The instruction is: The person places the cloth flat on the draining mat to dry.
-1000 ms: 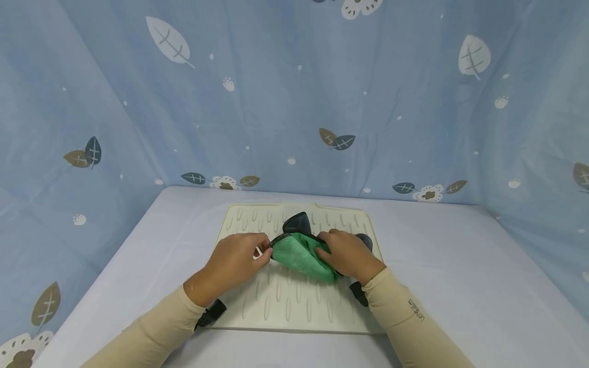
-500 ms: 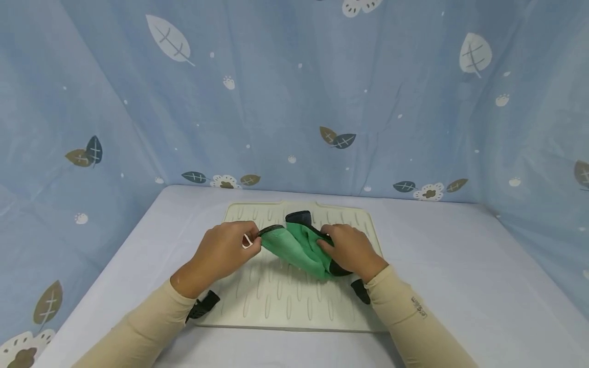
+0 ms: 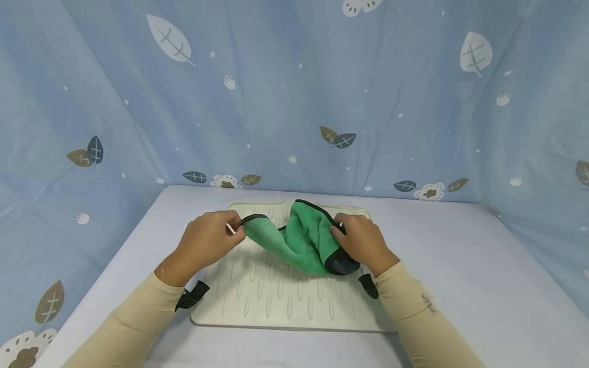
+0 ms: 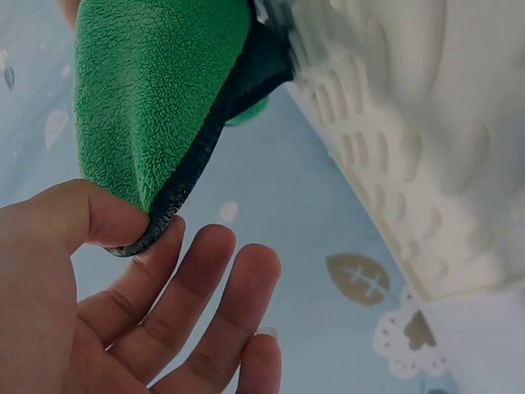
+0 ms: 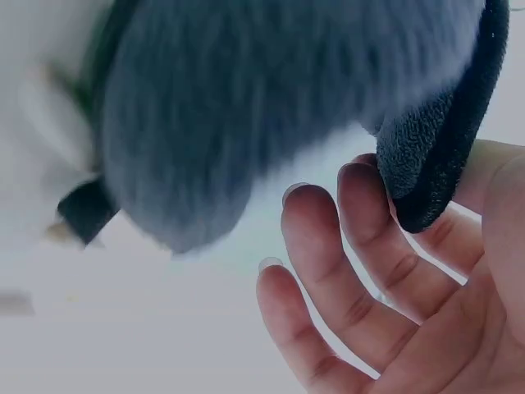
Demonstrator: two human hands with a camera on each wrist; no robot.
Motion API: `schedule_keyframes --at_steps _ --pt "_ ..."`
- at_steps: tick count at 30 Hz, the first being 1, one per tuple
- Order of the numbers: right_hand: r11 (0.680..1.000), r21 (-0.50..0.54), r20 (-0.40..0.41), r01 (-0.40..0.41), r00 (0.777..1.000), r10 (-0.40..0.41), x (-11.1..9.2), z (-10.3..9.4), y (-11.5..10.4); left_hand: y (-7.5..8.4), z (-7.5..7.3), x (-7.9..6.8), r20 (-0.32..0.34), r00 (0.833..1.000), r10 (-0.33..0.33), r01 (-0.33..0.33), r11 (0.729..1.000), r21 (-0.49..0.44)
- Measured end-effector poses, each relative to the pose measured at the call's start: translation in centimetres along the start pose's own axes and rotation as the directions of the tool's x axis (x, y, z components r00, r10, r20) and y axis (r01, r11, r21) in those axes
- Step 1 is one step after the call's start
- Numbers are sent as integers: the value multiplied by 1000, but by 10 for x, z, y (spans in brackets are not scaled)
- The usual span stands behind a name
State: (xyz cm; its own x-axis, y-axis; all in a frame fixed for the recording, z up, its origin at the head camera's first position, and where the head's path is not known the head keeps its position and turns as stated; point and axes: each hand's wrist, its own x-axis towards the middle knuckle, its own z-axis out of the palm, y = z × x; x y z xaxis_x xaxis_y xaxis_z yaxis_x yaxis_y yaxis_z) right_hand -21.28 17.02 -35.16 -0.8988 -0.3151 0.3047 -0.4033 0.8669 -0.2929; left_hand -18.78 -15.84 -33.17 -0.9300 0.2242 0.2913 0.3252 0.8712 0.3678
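The green cloth looks matt and fuzzy.

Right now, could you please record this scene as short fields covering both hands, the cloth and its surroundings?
Item: two-sided plush cloth, green and dark blue-grey, black-trimmed
Shape: rumpled, sagging in the middle
Left hand: pinches its edge between thumb and index finger
Right hand: pinches another part of the edge
Beneath: ivory ribbed mat on a white tabletop
Behind: blue curtain with leaf and flower prints
Unclear: whether the lowest fold touches the mat
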Motion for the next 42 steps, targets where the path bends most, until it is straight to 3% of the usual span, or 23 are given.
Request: schedule_keyframes --at_steps 8,26,29,35,39,42 --pt "999 -2 -4 -53 999 53 2 -2 8 -10 -6 2 12 999 -40 40 999 -1" --pt "991 15 -3 -136 991 136 4 -6 17 -22 -10 4 -38 996 -86 86 996 3" --pt "989 9 15 -149 989 148 4 -5 18 -24 -8 4 -4 995 -98 98 995 13" --pt "989 -16 71 -146 987 146 3 -2 18 -24 -5 4 134 982 -132 123 990 74" --pt "990 -33 116 -135 984 138 2 1 17 -23 -3 5 198 973 -119 101 990 97" --pt "992 -55 98 -118 988 123 1 1 13 -22 -1 5 219 971 -100 78 991 107"
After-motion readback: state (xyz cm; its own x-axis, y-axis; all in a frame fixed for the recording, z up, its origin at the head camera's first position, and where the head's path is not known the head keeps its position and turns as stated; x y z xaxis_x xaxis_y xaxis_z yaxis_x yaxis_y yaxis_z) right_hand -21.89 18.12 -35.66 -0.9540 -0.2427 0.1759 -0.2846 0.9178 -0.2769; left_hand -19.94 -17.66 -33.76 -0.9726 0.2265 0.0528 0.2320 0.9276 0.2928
